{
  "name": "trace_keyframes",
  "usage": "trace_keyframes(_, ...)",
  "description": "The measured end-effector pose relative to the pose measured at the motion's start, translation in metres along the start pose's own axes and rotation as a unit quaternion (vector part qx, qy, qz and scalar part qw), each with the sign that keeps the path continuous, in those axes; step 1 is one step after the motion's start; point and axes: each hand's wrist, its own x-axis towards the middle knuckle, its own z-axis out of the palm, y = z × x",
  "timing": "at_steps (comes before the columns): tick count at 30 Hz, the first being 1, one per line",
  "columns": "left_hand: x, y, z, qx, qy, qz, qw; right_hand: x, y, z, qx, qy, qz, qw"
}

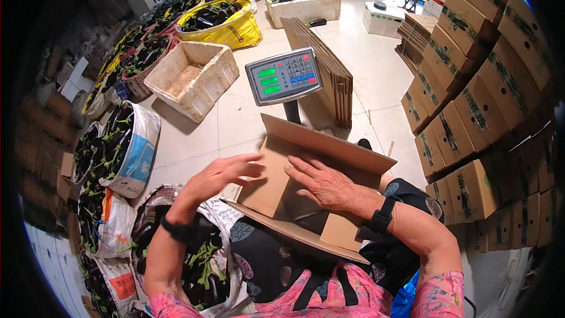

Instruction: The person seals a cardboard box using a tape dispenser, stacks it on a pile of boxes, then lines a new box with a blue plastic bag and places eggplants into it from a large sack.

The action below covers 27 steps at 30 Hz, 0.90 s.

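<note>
A cardboard box (269,185) lies before me over my lap, its two long flaps (326,143) standing outward and its shorter end flaps folded in. At the box's left end is my left hand (227,170), slightly blurred, fingers spread and nothing in them. I cannot tell whether it touches the end flap. My right hand (324,185) stretches flat over the box's middle, palm down, fingers somewhat apart, also holding nothing. Beyond the far flap rises a digital scale's display (282,75) on a post, with lit green readouts. The box hides the scale's lower part.
Sacks of eggplants (117,145) line my left, one sack (207,269) close by my left arm. A foam box (192,79) stands ahead left. Flattened cartons (340,84) lean behind the scale. Stacked printed cartons (468,119) form a wall on the right.
</note>
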Motion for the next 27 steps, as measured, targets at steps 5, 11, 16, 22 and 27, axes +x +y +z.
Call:
trace_keyframes(5,-0.027,-0.039,0.038,0.057,0.175,0.149,0.972,0.003,-0.004,-0.002,0.021,-0.024,-0.01,0.999)
trace_keyframes(11,0.05,-0.077,0.015,0.296,0.365,0.2,0.86,0.0,0.0,-0.021,0.076,0.162,-0.092,0.98)
trace_keyframes(16,0.059,-0.077,0.024,0.24,0.291,0.096,0.921,-0.033,-0.005,-0.134,-0.255,0.298,0.023,0.92)
trace_keyframes(22,0.077,-0.101,0.013,0.203,0.347,0.089,0.911,-0.075,-0.015,-0.086,-0.096,0.098,0.178,0.974)
trace_keyframes(27,0.072,-0.076,0.024,-0.056,0.297,0.029,0.953,-0.104,-0.029,-0.044,-0.094,0.086,0.151,0.98)
